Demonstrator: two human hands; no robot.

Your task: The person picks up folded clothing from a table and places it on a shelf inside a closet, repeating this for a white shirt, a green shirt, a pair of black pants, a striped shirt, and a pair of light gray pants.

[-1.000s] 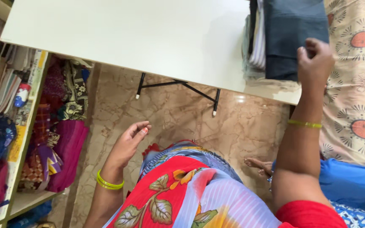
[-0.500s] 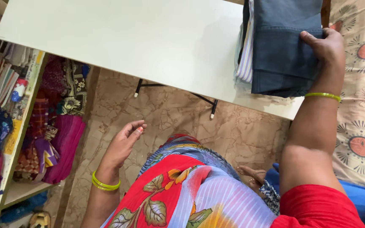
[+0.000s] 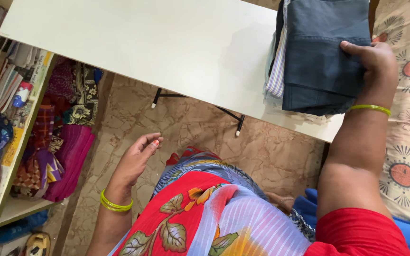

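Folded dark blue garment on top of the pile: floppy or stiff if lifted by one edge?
Probably floppy: the dark blue garment is soft folded cloth and would likely unfold. It may slide, resting loose on the striped cloth. The right hand rests on its edge.

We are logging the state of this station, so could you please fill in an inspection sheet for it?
Surface: white table, mostly bare.
Job's things: folded dark blue garment atop a stack of folded clothes at the table's right end.
Clutter: nothing seen on the table.
Hands: right hand grips the garment's edge; left hand open, holding nothing.
Cables: nothing seen.
Surroundings: marble floor, shelf of fabrics, patterned bedsheet.
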